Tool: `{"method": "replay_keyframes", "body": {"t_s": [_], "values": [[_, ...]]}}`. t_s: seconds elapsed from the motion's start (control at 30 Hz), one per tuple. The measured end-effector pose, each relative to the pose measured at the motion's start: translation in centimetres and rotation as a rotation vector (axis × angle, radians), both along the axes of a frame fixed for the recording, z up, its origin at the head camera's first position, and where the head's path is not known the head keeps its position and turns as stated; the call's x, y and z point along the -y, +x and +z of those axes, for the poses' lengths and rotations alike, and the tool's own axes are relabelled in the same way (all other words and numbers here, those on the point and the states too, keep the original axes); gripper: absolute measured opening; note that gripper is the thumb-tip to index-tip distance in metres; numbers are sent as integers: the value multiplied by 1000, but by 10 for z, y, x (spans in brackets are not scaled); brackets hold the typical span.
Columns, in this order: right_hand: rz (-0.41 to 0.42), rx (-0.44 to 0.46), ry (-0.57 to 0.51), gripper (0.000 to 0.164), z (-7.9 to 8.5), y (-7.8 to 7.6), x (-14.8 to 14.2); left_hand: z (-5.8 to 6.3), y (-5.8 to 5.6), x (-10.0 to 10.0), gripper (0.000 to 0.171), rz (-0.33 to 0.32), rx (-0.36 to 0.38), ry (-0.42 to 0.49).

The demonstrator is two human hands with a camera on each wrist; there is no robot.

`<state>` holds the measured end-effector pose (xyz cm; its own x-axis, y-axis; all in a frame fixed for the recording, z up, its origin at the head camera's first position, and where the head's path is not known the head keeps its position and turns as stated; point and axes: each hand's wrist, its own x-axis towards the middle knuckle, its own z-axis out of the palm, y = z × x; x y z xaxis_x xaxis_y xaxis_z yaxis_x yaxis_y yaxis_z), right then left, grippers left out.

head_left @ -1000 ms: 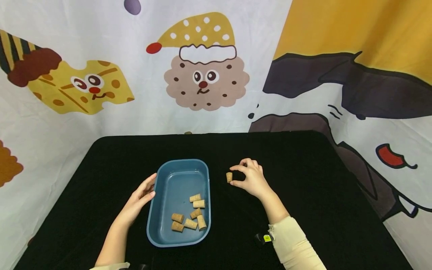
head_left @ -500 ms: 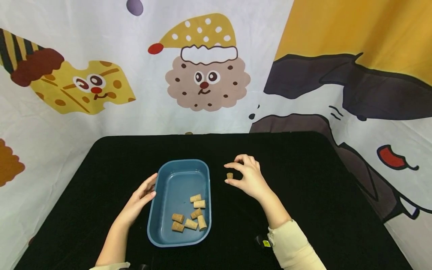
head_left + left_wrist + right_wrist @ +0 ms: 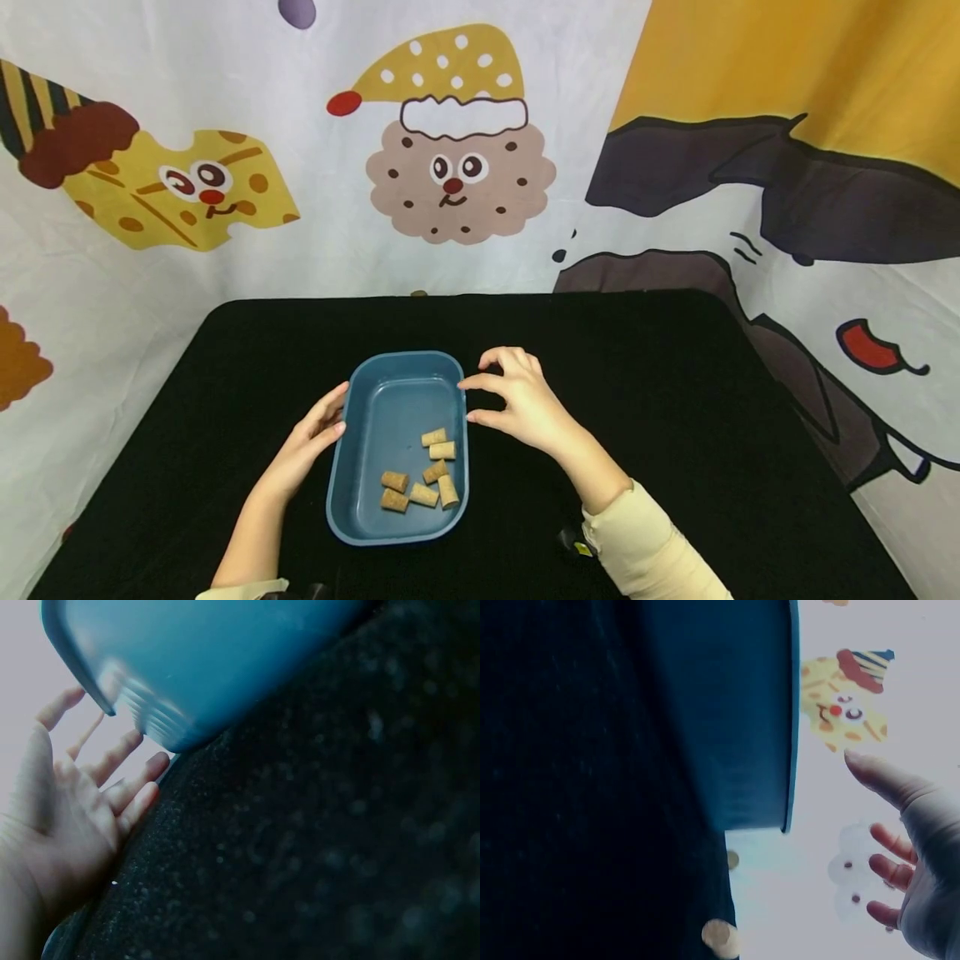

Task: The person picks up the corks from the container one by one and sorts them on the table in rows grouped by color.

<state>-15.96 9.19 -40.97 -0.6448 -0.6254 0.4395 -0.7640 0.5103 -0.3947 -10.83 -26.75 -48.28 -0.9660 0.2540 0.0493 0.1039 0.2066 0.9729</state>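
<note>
A blue rectangular plastic tub (image 3: 351, 500) stands on the black cloth, with several corks (image 3: 423, 495) lying loose in its near half. My left hand (image 3: 303, 446) rests against the tub's left side, fingers extended and thumb at the rim; in the left wrist view its fingertips reach the tub's wall. Over at the right rim, my right hand (image 3: 525, 404) holds nothing, its thumb and forefinger spread apart with their tips close to the edge. A single cork (image 3: 720, 939) stands on the cloth in the right wrist view, hidden behind the right hand in the head view.
Black cloth (image 3: 675, 417) covers the table around the tub. A white curtain printed with cartoon figures (image 3: 457, 183) hangs behind and along the sides.
My right hand has moved left from beside the lone cork to the tub's right rim, leaving the cork behind on the cloth. The left hand has stayed in place.
</note>
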Motion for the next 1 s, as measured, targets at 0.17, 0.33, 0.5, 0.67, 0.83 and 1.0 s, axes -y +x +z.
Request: {"method": "replay_keyframes", "body": {"t_s": [0.17,0.33,0.5,0.67,0.83,1.0], "values": [[76,-18,45,36,4,6,15,0,0,0,54,3,-5,1],[136,-4,98,34,5,14,29,0,0,-1,55,10,5,-10],[194,-10,127,34,4,24,43,1,0,-2,55,12,4,-9],[261,-27,172,35,0,32,57,-1,-1,0,55,-2,-27,-9],[319,-39,232,36,-5,39,68,-2,-1,1,54,1,-21,-7],[355,-36,272,37,-11,42,76,-1,0,0,54,4,-7,8]]}}
